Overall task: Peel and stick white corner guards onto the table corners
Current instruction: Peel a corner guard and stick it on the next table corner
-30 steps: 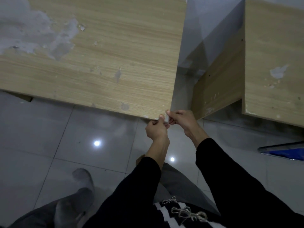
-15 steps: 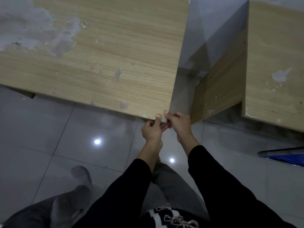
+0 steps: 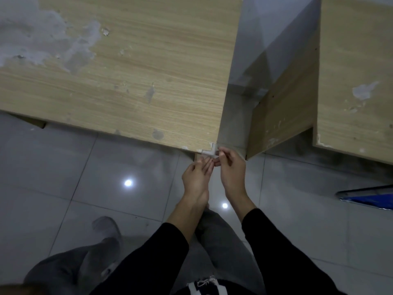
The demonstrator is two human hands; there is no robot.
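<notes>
1. Right hand [image 3: 231,170] is at the near right corner of the table [image 3: 127,81]. Its fingers are curled, and the fingertips and thumb pinch the right end of the white corner guard [image 3: 209,153].
2. Left hand [image 3: 197,175] is just below the same corner, touching the right hand. Its fingers are nearly straight and lie together, pointing up toward the guard, and they hold nothing. I cannot tell if the tips touch the guard.
3. Grey glossy floor [image 3: 63,167] of large tiles fills the lower half of the view. Two small bright lights are reflected in it, one to the left of the hands and one between the forearms.
4. The table has a light wood-grain top. A big pale grey patch is on its far left part, and smaller grey spots are near the front edge.
5. A second table [image 3: 350,71] of the same wood stands to the right, apart from the first one, with a strip of floor between them. It has one grey patch on the top.
6. Grey trousers [image 3: 223,252] and black sleeves [image 3: 148,262] are in the lower part, with a foot in a grey sock [image 3: 106,227] on the tiles at the left.
7. A blue object [image 3: 370,198] with a dark rim lies on the floor at the right edge, partly out of view.
8. The guard is an L shape, and it sits on the very corner of the table, along both edges.
9. A black garment [image 3: 202,284] at the bottom edge has white marks, too blurred to read.
</notes>
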